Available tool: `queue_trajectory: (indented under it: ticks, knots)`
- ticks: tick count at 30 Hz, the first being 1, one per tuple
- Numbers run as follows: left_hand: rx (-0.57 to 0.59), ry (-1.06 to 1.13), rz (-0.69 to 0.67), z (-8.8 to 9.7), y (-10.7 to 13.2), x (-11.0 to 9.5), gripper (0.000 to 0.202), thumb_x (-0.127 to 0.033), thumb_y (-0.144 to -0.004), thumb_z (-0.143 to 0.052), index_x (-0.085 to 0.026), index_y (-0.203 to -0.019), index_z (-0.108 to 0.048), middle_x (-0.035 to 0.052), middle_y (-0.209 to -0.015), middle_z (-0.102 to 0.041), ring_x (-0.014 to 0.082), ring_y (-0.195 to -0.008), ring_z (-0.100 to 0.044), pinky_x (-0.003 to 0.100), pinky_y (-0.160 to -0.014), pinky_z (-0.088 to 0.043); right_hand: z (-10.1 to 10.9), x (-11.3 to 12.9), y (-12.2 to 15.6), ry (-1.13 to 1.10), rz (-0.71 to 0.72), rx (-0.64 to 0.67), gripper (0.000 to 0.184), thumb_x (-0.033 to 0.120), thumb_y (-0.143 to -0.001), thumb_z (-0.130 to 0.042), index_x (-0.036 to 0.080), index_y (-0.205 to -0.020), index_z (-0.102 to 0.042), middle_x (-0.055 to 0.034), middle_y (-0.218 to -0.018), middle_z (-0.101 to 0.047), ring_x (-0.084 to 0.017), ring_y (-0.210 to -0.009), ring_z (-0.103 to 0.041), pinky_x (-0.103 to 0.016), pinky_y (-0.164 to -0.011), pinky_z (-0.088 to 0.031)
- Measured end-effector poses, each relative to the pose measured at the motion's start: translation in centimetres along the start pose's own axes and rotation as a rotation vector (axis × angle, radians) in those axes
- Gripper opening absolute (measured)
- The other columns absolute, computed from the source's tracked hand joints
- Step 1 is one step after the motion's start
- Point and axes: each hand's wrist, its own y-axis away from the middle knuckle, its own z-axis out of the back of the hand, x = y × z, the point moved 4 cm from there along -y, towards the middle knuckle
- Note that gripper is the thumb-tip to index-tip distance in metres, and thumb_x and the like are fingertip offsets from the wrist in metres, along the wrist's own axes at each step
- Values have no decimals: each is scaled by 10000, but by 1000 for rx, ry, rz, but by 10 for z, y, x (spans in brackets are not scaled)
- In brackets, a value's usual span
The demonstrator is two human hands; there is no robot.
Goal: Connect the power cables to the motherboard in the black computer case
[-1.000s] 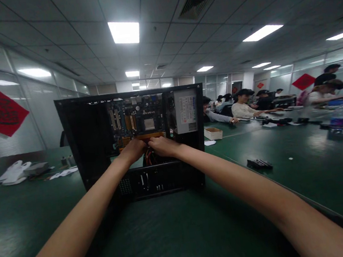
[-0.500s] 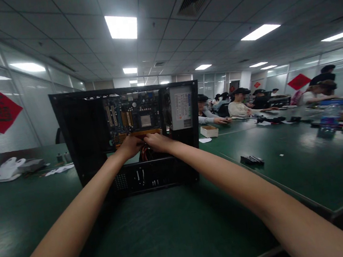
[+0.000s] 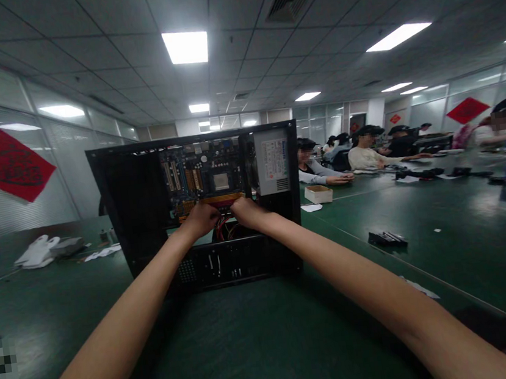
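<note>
My left hand [image 3: 204, 219] and right hand [image 3: 247, 212] reach into the open side of the black computer case [image 3: 182, 140], which stands on the green table [image 3: 244, 344] straight ahead of me; both are curled, slightly apart, by the lower part of the motherboard [image 3: 206, 164], with orange-yellow memory slots [image 3: 224, 198] just above and red cables [image 3: 221, 225] between and below them; the power supply [image 3: 273, 165] sits above my right hand; my fingertips are too dark to make out, so I cannot tell whether either pinches a cable; the cables' ends vanish in shadow; the frame's bottom cuts off my forearms.
</note>
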Motion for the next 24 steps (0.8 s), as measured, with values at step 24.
queue_trajectory:
  ticks: [24]
  knots:
    - [-45,6,19,9,7,-3,271,-178,-879,-536,-175,-950,-797,80,-973,-792,220,-919,-726,275,-803,-501,36,3,70,95,113,-165,493,420,-1068,-331,129,-1025,-726,-174,-984,-745,-265,-877,-711,-333,-749,-480]
